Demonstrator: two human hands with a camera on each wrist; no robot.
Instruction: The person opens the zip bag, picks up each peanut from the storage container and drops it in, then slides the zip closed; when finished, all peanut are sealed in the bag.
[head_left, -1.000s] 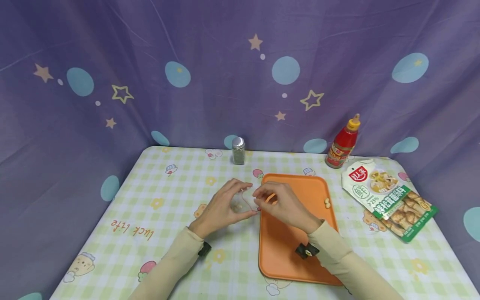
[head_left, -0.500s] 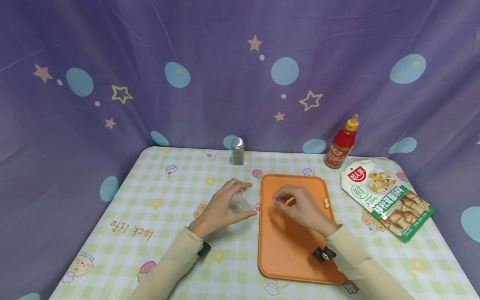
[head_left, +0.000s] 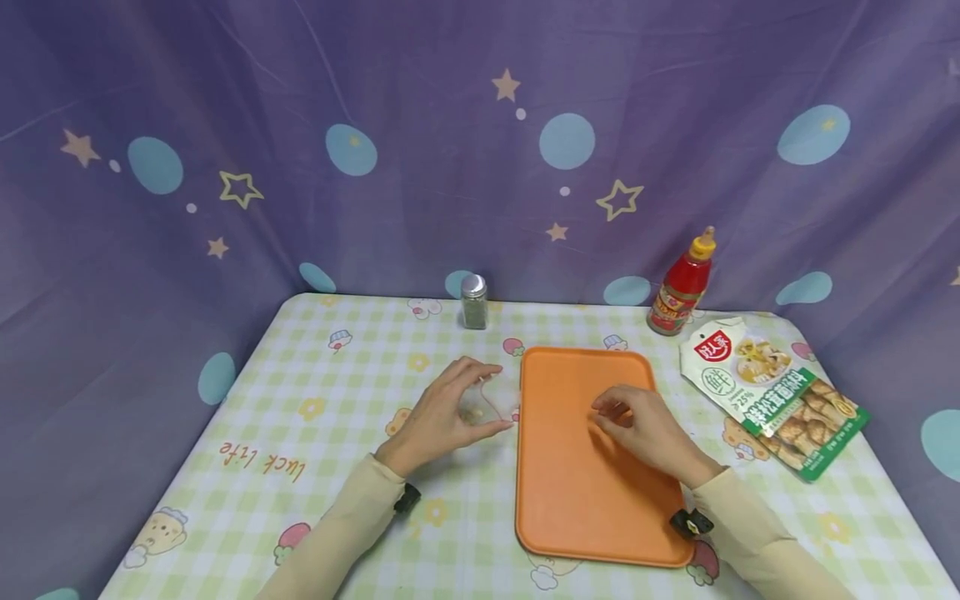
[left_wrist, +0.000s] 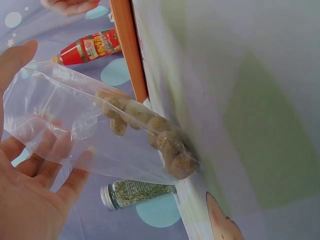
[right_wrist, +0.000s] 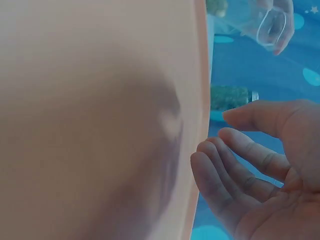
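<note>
My left hand [head_left: 442, 408] holds a clear plastic bag [left_wrist: 75, 107], its mouth spread wide between thumb and fingers. At the bottom of the bag lie several brown, knobbly pieces that look like unshelled peanuts [left_wrist: 170, 150]. Over the right part of the orange tray [head_left: 562, 500] is my right hand [head_left: 645, 429], its fingers loosely bent with nothing between them. In the right wrist view its thumb and fingertips stand apart. The small pale peanuts on the tray's right side are hidden behind this hand.
A glass shaker of green herbs [head_left: 474, 304] stands behind the bag. At the back right is a red sauce bottle [head_left: 681, 287] with a yellow cap, and before it a green and white seasoning packet [head_left: 776, 392] lies on the checked tablecloth [head_left: 360, 400].
My right hand has moved away from the bag's mouth, rightward across the tray, and now covers the pale peanuts. The left hand and bag have stayed in place.
</note>
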